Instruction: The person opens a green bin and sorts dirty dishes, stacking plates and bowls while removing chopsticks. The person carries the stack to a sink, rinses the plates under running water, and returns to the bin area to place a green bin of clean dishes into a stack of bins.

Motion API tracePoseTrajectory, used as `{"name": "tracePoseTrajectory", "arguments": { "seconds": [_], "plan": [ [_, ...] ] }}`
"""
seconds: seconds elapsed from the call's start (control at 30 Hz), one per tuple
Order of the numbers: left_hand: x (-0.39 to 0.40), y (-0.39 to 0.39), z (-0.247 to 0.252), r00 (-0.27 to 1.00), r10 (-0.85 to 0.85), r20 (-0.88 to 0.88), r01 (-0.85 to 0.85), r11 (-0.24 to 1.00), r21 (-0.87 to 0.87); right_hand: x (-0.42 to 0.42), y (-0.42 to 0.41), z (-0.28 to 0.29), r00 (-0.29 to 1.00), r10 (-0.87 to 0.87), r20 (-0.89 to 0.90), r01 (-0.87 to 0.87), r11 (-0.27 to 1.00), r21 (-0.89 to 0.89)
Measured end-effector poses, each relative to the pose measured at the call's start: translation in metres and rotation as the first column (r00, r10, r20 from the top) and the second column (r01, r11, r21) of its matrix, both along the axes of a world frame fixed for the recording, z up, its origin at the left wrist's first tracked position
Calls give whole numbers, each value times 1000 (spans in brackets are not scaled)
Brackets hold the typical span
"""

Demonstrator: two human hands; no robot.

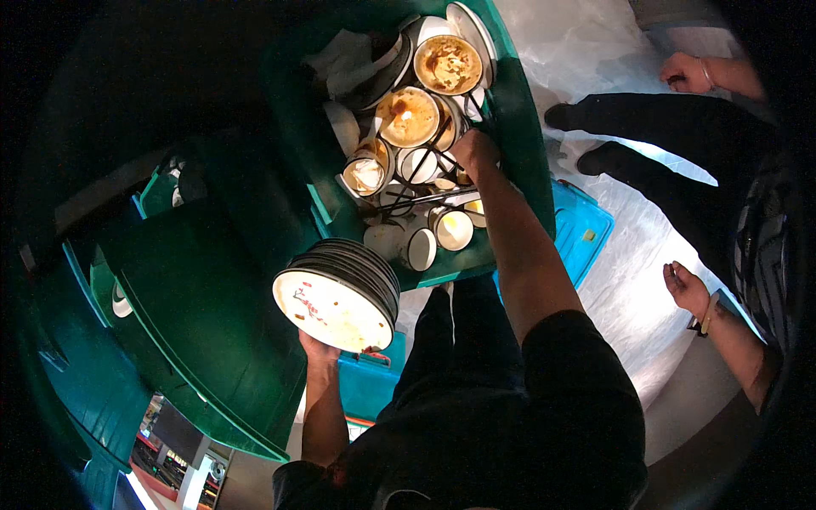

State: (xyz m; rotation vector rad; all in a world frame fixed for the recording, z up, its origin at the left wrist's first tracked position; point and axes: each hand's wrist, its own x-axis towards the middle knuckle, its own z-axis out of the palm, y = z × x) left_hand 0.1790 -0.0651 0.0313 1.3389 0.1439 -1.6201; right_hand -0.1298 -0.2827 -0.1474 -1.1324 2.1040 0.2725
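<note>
My left hand [320, 347] supports a tall stack of dark-rimmed plates [335, 309] from below; the top plate is soiled and bears a red flower print. My right hand [475, 153] reaches down into a green plastic bin [532, 153] full of used dishes, and its fingers are hidden. Beside it lie black chopsticks [422, 164] and white cups [417, 166]. Past the hand sit sauce-stained bowls [447, 64] and another soiled bowl [408, 118]. More cups [454, 229] lie tipped at the bin's near end.
To the left stands a second large green bin [210, 306]. Blue plastic lids or crates [580, 229] lie on the right, with a blue box [370, 382] by my legs. Another person, with a hand [688, 290] hanging down, stands on the wet-looking floor [631, 268] at right.
</note>
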Motion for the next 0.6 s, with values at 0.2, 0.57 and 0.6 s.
{"name": "tracePoseTrajectory", "arguments": {
  "seconds": [0.2, 0.57, 0.6],
  "plan": [
    [8, 7, -10, 998, 19, 52, -20, 1000, 20, -1, 33, -33, 994, 104, -8, -104, 970, -219],
    [11, 10, -18, 994, 99, -52, -97, 995, 33, 21, 15, 35, 978, 176, -116, -178, 984, -6],
    [11, 8, -15, 996, 86, -20, -85, 996, 32, 24, 13, 45, 968, 233, -91, -233, 972, 10]
  ]
}}
